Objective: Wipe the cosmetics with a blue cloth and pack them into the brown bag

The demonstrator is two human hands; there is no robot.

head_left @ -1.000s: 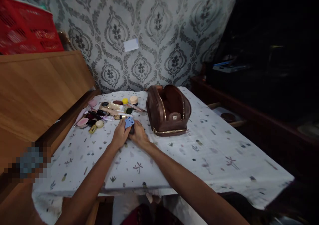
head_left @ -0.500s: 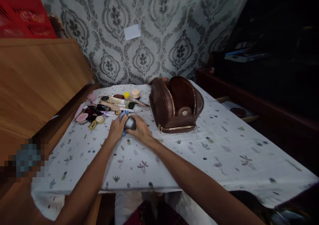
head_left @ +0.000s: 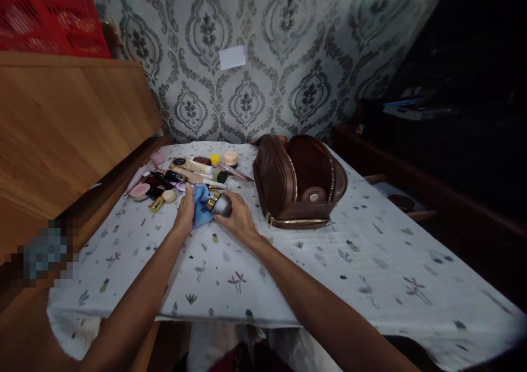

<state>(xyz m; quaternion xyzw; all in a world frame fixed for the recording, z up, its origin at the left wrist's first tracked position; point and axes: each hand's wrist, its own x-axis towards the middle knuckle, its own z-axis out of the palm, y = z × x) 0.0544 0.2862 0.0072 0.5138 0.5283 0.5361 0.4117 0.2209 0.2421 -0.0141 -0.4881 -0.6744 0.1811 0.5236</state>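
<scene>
In my right hand (head_left: 241,218) is a small rounded grey cosmetic bottle (head_left: 223,205), tilted, its gold cap end (head_left: 212,200) towards the left. A crumpled blue cloth (head_left: 201,206) hangs from my left hand (head_left: 186,212), which grips it just beside the cap; most of the left fingers are behind the cloth. Both hands are over the front of a pile of makeup. There lie a pink compact (head_left: 140,191), a small gold-capped bottle (head_left: 157,204), a cream tube (head_left: 199,166) and a green-capped tube (head_left: 219,175).
To the right of my hands stands a brown leather toiletry bag (head_left: 272,180), its top unzipped. A patterned white cloth covers the table (head_left: 321,284). On the left rises a wooden panel (head_left: 74,103) with a red basket (head_left: 53,18) above; an open drawer (head_left: 395,193) sits beyond the right edge.
My hands have drawn apart: the bottle has come away to the right, and more of the blue cloth and the gold cap shows. The camera view has shifted slightly.
</scene>
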